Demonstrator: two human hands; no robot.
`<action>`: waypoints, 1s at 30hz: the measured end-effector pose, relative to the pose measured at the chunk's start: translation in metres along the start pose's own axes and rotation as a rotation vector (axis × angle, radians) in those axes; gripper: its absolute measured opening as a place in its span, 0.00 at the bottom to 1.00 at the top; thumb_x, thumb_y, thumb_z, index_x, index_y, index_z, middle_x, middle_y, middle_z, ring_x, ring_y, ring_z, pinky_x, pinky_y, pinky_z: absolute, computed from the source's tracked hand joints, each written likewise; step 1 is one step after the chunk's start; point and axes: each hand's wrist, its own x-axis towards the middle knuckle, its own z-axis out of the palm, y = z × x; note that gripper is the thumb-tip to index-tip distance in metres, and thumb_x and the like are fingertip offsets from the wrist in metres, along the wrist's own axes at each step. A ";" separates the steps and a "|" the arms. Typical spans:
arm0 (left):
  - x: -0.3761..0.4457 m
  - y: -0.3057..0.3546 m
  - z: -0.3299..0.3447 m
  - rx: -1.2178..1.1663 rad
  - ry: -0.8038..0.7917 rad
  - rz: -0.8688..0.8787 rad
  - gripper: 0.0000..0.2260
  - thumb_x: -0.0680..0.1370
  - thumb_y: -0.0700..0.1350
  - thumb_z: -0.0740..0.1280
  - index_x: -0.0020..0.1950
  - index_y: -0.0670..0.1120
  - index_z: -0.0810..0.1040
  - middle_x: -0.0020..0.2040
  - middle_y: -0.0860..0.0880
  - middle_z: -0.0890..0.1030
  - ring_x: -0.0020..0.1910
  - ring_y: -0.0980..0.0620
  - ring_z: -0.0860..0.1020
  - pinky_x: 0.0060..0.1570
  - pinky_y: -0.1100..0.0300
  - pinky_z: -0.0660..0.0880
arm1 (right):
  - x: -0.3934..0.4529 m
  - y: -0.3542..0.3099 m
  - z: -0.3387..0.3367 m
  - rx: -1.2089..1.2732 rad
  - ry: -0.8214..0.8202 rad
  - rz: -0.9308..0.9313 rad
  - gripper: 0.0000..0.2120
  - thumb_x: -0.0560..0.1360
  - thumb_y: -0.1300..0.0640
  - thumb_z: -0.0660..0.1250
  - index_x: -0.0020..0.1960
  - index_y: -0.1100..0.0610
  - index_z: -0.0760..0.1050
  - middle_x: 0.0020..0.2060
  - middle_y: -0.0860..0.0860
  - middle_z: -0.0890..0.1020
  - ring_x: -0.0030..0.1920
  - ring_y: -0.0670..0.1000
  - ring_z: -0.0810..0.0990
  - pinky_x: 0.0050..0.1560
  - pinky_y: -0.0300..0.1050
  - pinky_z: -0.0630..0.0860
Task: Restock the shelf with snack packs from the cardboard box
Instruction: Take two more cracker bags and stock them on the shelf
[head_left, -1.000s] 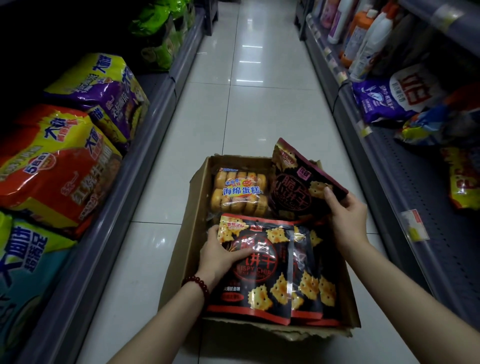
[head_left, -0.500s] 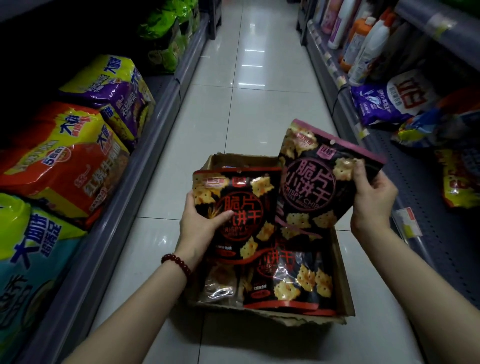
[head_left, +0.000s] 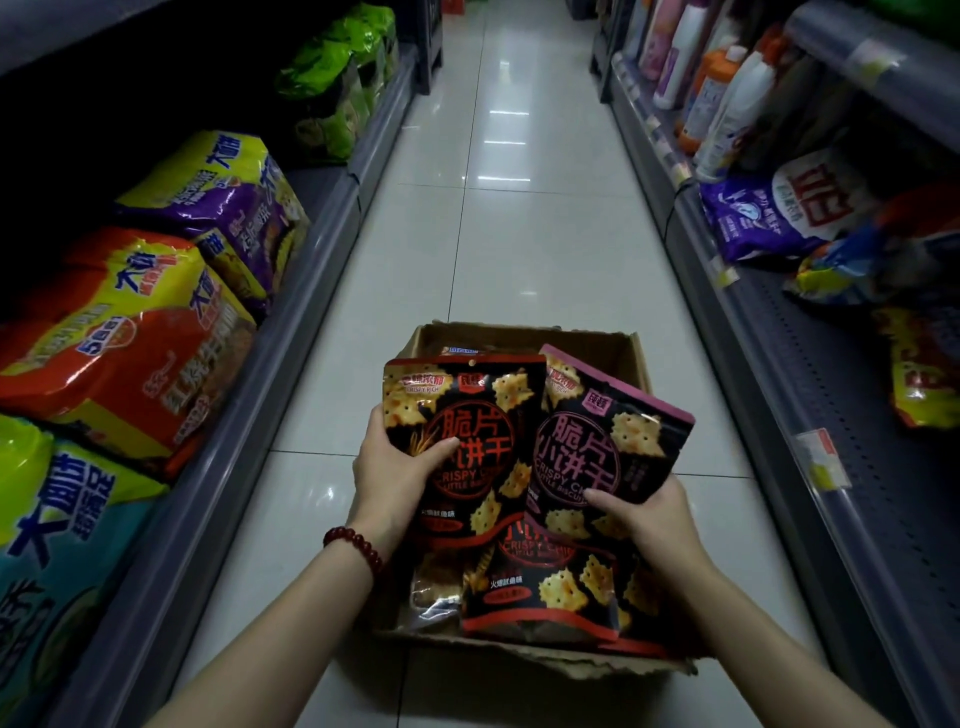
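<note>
Now right hand (head_left: 647, 519) grips the pink-edged pack (head_left: 613, 441) lower, nearer the red-edged pack (head_left: 467, 431)

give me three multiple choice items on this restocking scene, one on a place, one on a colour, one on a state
1. Where is the cardboard box?
A. on the aisle floor
B. on the left shelf
C. on a cart

2. What colour trims the pack in the right hand?
A. green
B. pink
C. blue

3. What is the left hand doing?
A. hanging idle
B. pressing the floor
C. gripping a red-trimmed pack

A: the box sits on the tiles between shelves.
B: its top edge is pink.
C: thumb and fingers clasp the pack.
</note>
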 end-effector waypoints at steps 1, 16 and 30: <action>0.000 0.002 0.000 0.007 0.000 0.001 0.26 0.68 0.46 0.77 0.61 0.54 0.69 0.51 0.59 0.77 0.52 0.55 0.77 0.49 0.57 0.76 | 0.001 -0.002 -0.001 -0.003 0.019 0.001 0.30 0.64 0.58 0.79 0.63 0.57 0.72 0.54 0.50 0.83 0.54 0.50 0.82 0.58 0.55 0.78; -0.043 0.201 -0.068 0.043 0.178 -0.162 0.20 0.69 0.47 0.77 0.56 0.49 0.74 0.51 0.53 0.78 0.51 0.52 0.77 0.52 0.55 0.74 | -0.035 -0.232 -0.057 0.206 0.001 0.108 0.12 0.70 0.63 0.72 0.53 0.56 0.78 0.50 0.53 0.84 0.50 0.52 0.83 0.49 0.50 0.79; -0.101 0.508 -0.191 -0.090 0.179 -0.103 0.22 0.67 0.47 0.78 0.58 0.47 0.76 0.53 0.51 0.82 0.53 0.50 0.80 0.53 0.50 0.77 | -0.084 -0.566 -0.090 0.291 -0.393 0.129 0.23 0.61 0.55 0.78 0.53 0.59 0.78 0.48 0.56 0.85 0.51 0.57 0.84 0.47 0.46 0.79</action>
